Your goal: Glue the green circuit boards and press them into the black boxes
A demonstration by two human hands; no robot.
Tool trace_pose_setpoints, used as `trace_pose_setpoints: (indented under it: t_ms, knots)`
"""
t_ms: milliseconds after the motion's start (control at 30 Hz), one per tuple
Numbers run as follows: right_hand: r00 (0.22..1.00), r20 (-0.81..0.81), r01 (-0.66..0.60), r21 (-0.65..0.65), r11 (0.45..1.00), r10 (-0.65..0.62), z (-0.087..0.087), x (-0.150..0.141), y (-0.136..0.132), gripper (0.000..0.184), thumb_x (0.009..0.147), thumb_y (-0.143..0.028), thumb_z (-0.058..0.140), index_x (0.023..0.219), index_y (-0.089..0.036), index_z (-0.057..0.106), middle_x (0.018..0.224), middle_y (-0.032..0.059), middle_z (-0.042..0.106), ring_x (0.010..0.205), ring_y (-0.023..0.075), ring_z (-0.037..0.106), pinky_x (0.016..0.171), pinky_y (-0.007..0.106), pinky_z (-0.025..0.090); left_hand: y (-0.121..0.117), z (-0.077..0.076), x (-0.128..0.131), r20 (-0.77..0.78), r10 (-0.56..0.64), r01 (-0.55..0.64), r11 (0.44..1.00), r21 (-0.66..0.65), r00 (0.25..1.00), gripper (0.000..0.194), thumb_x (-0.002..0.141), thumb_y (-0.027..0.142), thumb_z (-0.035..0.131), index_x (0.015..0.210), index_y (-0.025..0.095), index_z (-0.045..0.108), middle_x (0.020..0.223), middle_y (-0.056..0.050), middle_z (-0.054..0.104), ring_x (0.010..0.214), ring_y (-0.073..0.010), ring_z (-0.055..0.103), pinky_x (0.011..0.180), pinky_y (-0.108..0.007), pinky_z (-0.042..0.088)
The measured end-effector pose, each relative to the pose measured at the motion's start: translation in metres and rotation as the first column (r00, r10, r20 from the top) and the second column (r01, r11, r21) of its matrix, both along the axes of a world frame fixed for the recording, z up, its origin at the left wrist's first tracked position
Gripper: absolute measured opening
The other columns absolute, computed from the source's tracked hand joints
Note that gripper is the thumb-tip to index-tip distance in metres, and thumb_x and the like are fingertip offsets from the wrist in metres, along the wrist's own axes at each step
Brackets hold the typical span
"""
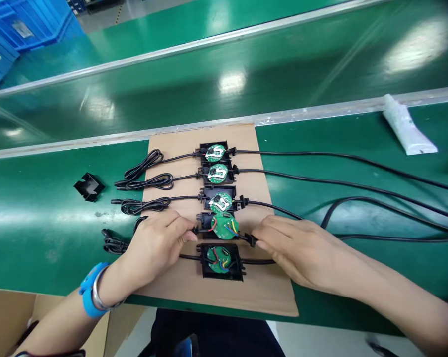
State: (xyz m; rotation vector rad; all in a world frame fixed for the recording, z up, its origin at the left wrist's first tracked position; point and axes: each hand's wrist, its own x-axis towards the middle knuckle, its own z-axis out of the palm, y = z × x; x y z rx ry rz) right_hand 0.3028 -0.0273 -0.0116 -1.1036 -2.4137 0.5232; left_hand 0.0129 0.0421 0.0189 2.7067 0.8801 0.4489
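Several black housings with round green circuit boards lie in a column on a brown cardboard sheet (261, 292). My left hand (155, 248) pinches the left cable end of the fourth unit (224, 225), whose board sits tilted on its housing. My right hand (298, 248) pinches the black cable grommet (252, 240) on that unit's right side. The nearest unit (222, 260) lies just below, between my hands. Each unit has a coiled lead to the left and a long black cable (357, 186) running right. A blue band is on my left wrist.
A loose black plastic part (89, 186) lies on the green bench left of the cardboard. A white tube (408, 129) rests at the far right by the metal rail. Blue crates (19, 29) stand top left. A cardboard box (8, 317) sits at the bottom left.
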Motion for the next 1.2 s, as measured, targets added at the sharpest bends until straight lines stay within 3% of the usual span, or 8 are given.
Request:
trace_pose_setpoints:
  t_ms: [167,367,533,600,700,767,1033,1200]
  knots:
    - [0.992,0.123,-0.008,0.013,1.000,0.006,0.000,-0.005,0.003,0.022,0.096,-0.013,0.039,0.076,-0.020,0.046,0.070,0.0014,0.051,0.061,0.0149,0.046,0.055,0.030,0.032,-0.001,-0.002,0.007,-0.011,-0.014,0.014,1.000,0.027,1.000,0.013,0.098,0.018,0.049,0.096,0.016,0.061,0.082,-0.003,0.065,0.071,-0.0178,0.061,0.064,-0.030,0.048]
    - [0.982,0.187,0.032,-0.011,0.999,-0.030,-0.002,-0.013,0.008,0.023,0.094,-0.012,0.036,0.077,-0.019,0.050,0.074,0.0036,0.055,0.066,0.0161,0.051,0.058,0.030,0.033,-0.001,-0.009,0.017,-0.143,0.018,-0.009,0.998,0.064,0.990,0.019,0.099,0.019,0.046,0.094,0.015,0.063,0.081,-0.005,0.065,0.072,-0.0212,0.062,0.062,-0.034,0.048]
    - [0.976,0.196,0.104,-0.034,0.994,-0.095,0.001,-0.023,0.011,0.021,0.094,-0.016,0.037,0.078,-0.019,0.051,0.075,0.0039,0.057,0.065,0.0172,0.053,0.059,0.031,0.035,-0.001,-0.011,0.017,-0.142,0.022,-0.013,0.998,0.063,0.990,0.018,0.098,0.017,0.047,0.093,0.015,0.064,0.077,-0.004,0.064,0.066,-0.0205,0.059,0.060,-0.034,0.050]
    - [0.969,0.211,0.146,-0.071,0.987,-0.128,0.001,-0.026,0.011,0.018,0.093,-0.019,0.039,0.091,-0.017,0.056,0.077,0.0048,0.060,0.064,0.0173,0.055,0.058,0.030,0.036,0.000,-0.012,0.016,-0.135,0.022,-0.016,0.999,0.043,0.991,0.015,0.097,0.017,0.049,0.093,0.015,0.064,0.078,-0.004,0.064,0.067,-0.0212,0.060,0.060,-0.035,0.051]
    - [0.964,0.236,0.145,-0.083,0.986,-0.122,0.000,-0.031,0.010,0.035,0.091,-0.021,0.040,0.121,-0.015,0.056,0.083,0.0056,0.065,0.065,0.0182,0.060,0.056,0.030,0.036,0.000,-0.013,0.015,-0.141,0.033,-0.033,0.999,0.003,0.989,0.013,0.095,0.017,0.052,0.092,0.014,0.064,0.079,-0.004,0.064,0.068,-0.0225,0.062,0.059,-0.036,0.052]
    - [0.963,0.247,0.126,-0.074,0.989,-0.104,-0.002,-0.035,0.011,0.041,0.093,-0.022,0.038,0.129,-0.016,0.055,0.084,0.0051,0.067,0.064,0.0188,0.061,0.055,0.031,0.037,0.002,-0.015,0.015,-0.146,0.054,-0.061,0.997,-0.042,0.988,0.009,0.094,0.017,0.055,0.092,0.014,0.064,0.081,-0.005,0.065,0.070,-0.0231,0.063,0.060,-0.036,0.053]
    - [0.968,0.241,0.109,-0.131,0.985,-0.075,-0.003,-0.044,0.020,0.040,0.093,-0.024,0.038,0.121,-0.014,0.065,0.085,0.0069,0.070,0.069,0.0210,0.066,0.059,0.034,0.042,0.014,-0.005,0.017,-0.100,0.051,-0.085,0.926,-0.368,0.994,0.017,0.085,0.005,0.063,0.098,0.016,0.065,0.094,-0.002,0.072,0.086,-0.0187,0.068,0.076,-0.031,0.055]
    - [0.968,0.229,0.133,-0.125,0.983,-0.102,-0.004,-0.044,0.018,0.039,0.092,-0.024,0.041,0.120,-0.015,0.067,0.084,0.0060,0.070,0.069,0.0213,0.065,0.061,0.034,0.043,0.012,-0.002,0.023,-0.019,0.099,-0.100,0.947,-0.307,0.995,0.013,0.086,0.007,0.060,0.094,0.015,0.065,0.091,-0.003,0.071,0.082,-0.0174,0.067,0.072,-0.028,0.054]
